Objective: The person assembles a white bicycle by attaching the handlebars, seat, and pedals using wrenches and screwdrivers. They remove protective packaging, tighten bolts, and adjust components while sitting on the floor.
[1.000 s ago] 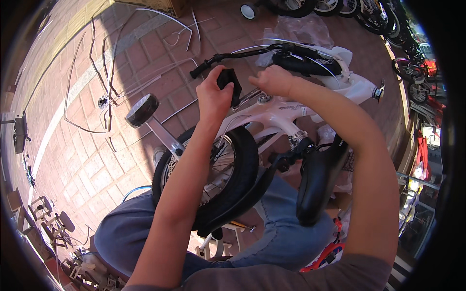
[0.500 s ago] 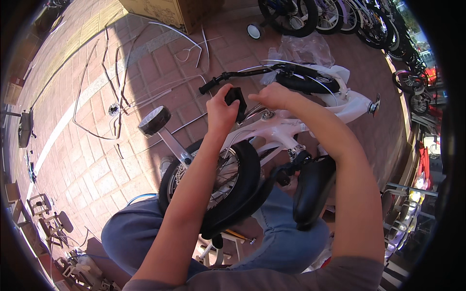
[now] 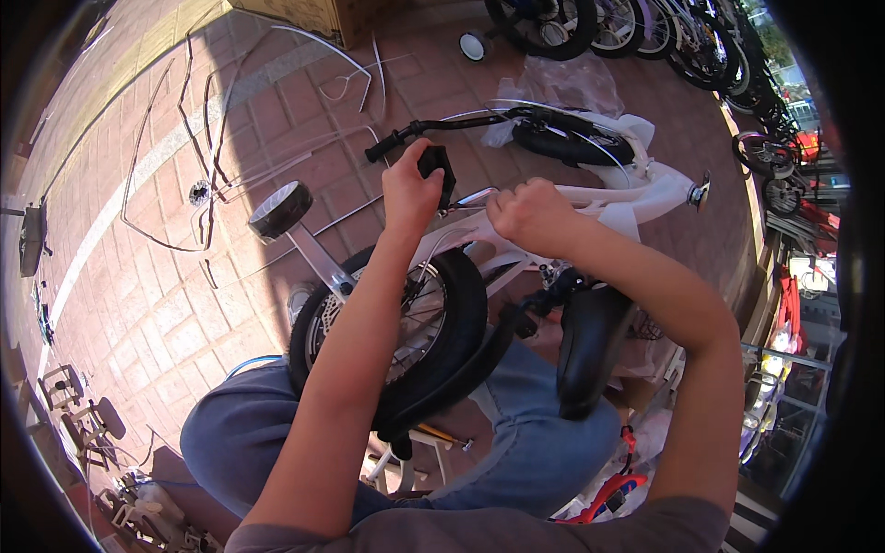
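A white child's bicycle (image 3: 636,198) lies on its side in front of me, its rear wheel (image 3: 461,304) over my legs. My left hand (image 3: 411,189) is closed around a black pedal (image 3: 437,172) above the frame. From beside the pedal a slim silver bar (image 3: 475,198) runs to my right hand (image 3: 533,217), whose fingers are curled around its end. I cannot make out whether this bar is a tool or the crank arm. My right hand covers the crank's hub. A black saddle (image 3: 587,355) hangs by my right knee.
A training wheel (image 3: 280,211) sticks out at the left on a silver bracket. Bent strips and wires (image 3: 198,152) lie on the brick paving. A cardboard box (image 3: 309,20) stands at the back, and several bicycles (image 3: 645,32) line the far right. Clear plastic wrap (image 3: 572,85) lies near the front wheel.
My right hand has come down and nearer to me, from above the crank's hub to over it, and its fingers have curled in. My left hand keeps hold of the pedal. The view has shifted slightly.
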Tool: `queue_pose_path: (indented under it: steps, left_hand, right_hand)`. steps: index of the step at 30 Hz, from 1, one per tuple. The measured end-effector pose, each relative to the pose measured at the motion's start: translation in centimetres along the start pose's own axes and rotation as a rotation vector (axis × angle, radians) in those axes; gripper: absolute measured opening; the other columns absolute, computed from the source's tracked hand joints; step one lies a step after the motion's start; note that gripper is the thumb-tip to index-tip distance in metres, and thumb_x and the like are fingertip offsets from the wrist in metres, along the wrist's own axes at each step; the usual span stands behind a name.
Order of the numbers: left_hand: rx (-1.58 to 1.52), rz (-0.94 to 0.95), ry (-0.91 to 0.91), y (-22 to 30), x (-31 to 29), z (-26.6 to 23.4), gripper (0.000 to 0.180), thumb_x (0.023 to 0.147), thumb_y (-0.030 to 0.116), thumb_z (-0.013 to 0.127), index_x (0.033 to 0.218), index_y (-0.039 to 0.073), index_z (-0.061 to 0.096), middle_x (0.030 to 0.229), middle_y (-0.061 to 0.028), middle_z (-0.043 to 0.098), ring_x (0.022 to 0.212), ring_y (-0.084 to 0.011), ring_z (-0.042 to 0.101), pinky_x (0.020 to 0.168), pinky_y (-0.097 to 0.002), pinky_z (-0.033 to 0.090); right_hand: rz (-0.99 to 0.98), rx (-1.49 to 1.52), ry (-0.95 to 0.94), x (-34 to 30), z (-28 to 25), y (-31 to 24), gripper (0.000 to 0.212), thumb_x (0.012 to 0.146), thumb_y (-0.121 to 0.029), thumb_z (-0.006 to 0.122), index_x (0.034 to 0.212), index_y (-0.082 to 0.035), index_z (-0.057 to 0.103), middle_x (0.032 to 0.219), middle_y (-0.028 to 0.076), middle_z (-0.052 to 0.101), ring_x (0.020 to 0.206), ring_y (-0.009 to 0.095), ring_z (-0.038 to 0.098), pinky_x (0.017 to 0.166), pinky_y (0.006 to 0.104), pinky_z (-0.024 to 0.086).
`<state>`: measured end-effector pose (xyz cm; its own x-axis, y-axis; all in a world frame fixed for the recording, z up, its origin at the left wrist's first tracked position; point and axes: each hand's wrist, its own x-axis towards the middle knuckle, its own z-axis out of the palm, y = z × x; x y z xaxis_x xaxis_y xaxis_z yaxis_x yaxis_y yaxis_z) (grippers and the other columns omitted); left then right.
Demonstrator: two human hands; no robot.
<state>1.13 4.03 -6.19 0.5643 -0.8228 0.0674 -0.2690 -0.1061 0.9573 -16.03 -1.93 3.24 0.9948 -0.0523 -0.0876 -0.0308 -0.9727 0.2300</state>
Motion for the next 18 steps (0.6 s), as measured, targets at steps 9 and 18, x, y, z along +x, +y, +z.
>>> queue_pose_path:
  steps: [9, 18]
  left_hand:
    - [0.034, 0.012, 0.022, 0.4, -0.2, 0.3, 0.040, 0.068, 0.006, 0.066, 0.108, 0.004, 0.060, 0.089, -0.0200, 0.065, 0.085, -0.0319, 0.065, 0.078, -0.0341, 0.049]
    - [0.019, 0.002, -0.022, 1.3, -0.5, 0.4, 0.040, 0.068, 0.006, 0.066, 0.108, 0.004, 0.060, 0.089, -0.0196, 0.066, 0.085, -0.0314, 0.065, 0.078, -0.0343, 0.049]
  right_hand:
    - [0.342, -0.080, -0.313, 2.1, -0.1, -4.0, 0.017, 0.072, -0.013, 0.059, 0.081, 0.001, 0.063, 0.067, 0.012, 0.063, 0.060, 0.019, 0.064, 0.050, 0.0335, 0.051]
    - [0.438, 0.149, -0.493, 1.8, 1.9, -2.2, 0.040, 0.074, -0.047, 0.065, 0.082, -0.008, 0.070, 0.075, 0.006, 0.068, 0.073, 0.024, 0.068, 0.061, 0.0350, 0.054]
